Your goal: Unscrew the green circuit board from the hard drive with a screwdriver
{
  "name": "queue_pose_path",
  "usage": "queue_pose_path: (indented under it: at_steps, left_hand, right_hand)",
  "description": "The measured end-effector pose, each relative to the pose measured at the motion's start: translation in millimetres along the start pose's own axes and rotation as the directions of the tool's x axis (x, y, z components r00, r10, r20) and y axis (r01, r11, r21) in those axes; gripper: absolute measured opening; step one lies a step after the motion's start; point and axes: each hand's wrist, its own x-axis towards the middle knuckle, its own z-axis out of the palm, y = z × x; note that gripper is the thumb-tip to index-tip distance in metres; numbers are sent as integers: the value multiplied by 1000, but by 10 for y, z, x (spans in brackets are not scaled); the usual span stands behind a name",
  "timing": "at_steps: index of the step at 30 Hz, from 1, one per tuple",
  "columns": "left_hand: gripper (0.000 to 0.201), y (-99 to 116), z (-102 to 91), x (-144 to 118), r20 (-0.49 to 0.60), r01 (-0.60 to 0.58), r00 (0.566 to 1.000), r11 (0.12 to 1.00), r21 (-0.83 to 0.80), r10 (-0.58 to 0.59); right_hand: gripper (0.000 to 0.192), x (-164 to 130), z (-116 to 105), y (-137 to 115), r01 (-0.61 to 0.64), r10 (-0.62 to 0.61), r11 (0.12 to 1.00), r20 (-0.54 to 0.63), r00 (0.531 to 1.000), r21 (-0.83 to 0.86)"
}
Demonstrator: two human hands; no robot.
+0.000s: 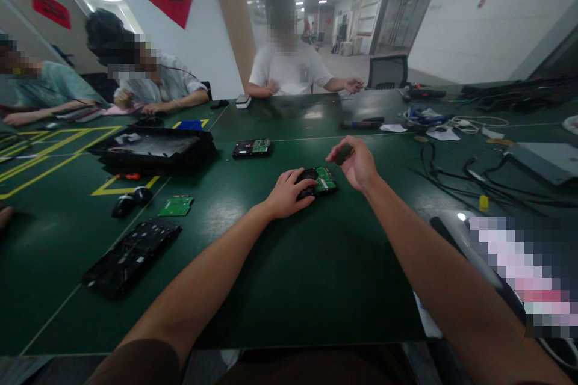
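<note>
Pinned under the left hand [289, 192], the hard drive [318, 181] lies flat on the green mat [280, 264], circuit board up, about mid-table and a little toward the far edge. The fingers rest curled over its near-left end, pressing it down rather than lifting it. Right hand [354, 162] hovers just above and to the right of the drive, fingers closed on a short dark tool [343, 153] — looks like a stubby driver handle, though its tip is too small to make out.

How far along? My read: early to middle. The green board sits in place on the black case, not lifted off, so whatever holds it looks undone at most in part; I can't see any screws. Over near the left edge, a bare green board [176, 206] lies loose beside two dark round bits [130, 201], and a black cover [130, 255] sits closer to the near-left corner — these look like parts from a unit already stripped.

Another drive [251, 147] waits further back, next to a black tray [153, 150]. Cables [474, 180] sprawl toward the right edge. Three other people sit along the far side, hands busy at their own spots.
</note>
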Motion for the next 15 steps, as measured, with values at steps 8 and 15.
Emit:
queue_pose_path:
  at_steps: [8, 15]
  left_hand:
    - [49, -4, -1, -4, 2, -5, 1000, 1000, 0, 5]
    - [49, 10, -15, -5, 3, -2, 1000, 1000, -7, 2]
  right_hand:
    - [53, -20, 3, -26, 5, -5, 1000, 57, 998, 2]
    - [33, 14, -14, 40, 46, -46, 999, -15, 999, -23]
